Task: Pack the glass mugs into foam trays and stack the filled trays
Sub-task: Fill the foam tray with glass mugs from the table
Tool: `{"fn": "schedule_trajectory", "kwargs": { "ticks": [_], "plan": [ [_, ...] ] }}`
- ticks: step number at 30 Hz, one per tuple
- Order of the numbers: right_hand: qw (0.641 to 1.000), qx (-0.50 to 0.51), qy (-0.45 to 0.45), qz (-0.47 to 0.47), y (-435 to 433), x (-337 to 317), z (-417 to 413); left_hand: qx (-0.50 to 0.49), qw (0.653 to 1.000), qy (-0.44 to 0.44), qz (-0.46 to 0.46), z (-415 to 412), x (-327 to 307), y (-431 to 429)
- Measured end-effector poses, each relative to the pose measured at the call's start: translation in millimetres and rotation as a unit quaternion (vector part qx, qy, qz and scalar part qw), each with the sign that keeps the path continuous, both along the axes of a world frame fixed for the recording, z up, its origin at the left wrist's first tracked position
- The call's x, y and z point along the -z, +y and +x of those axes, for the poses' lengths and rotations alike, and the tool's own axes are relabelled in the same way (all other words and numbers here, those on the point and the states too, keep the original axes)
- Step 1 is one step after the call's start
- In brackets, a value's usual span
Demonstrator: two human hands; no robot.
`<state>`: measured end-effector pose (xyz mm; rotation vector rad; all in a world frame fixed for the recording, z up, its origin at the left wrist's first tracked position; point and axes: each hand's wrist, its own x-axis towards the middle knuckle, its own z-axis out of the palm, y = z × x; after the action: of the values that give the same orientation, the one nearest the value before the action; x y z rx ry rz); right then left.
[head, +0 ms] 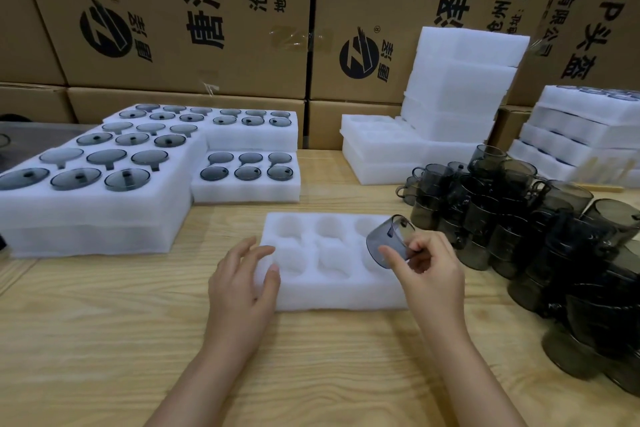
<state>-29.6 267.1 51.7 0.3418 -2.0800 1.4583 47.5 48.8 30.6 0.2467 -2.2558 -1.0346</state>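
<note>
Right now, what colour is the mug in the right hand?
Smoky grey, see-through mug, pinched by the right hand; the head view shows it.

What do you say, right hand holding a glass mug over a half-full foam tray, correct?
No. In the head view the foam tray shows only empty pockets, not half full; the right hand holds a glass mug over it.
</note>
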Motion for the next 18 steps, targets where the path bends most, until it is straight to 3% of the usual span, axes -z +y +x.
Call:
{"fn": "schedule_trajectory", "kwargs": {
  "ticks": [2, 4, 7, 11, 14, 18],
  "plan": [
    [1.000, -0.016, 0.002, -0.010, 0, -1, -1, -0.006, 0.995, 0.049, -0.085, 5, -13, 13],
    [0.999, -0.030, 0.001, -0.016, -1, 0, -1, 0.041, 0.989, 0.089, -0.113, 2, -27, 30],
    [0.999, -0.042, 0.008, 0.002, -2, 2, 1, 0.158, 0.985, 0.029, -0.070, -15, -43, 60],
    [0.995, -0.095, -0.018, -0.003, 5, 4, -1, 0.239, 0.969, -0.041, -0.049, -43, -42, 85],
    [0.987, -0.150, -0.031, -0.041, 12, 2, -2, 0.221, 0.974, -0.035, -0.034, -49, -35, 90],
    [0.988, -0.141, -0.064, -0.027, 11, 2, -2, 0.159, 0.987, 0.009, -0.006, -45, -26, 95]
  ]
}}
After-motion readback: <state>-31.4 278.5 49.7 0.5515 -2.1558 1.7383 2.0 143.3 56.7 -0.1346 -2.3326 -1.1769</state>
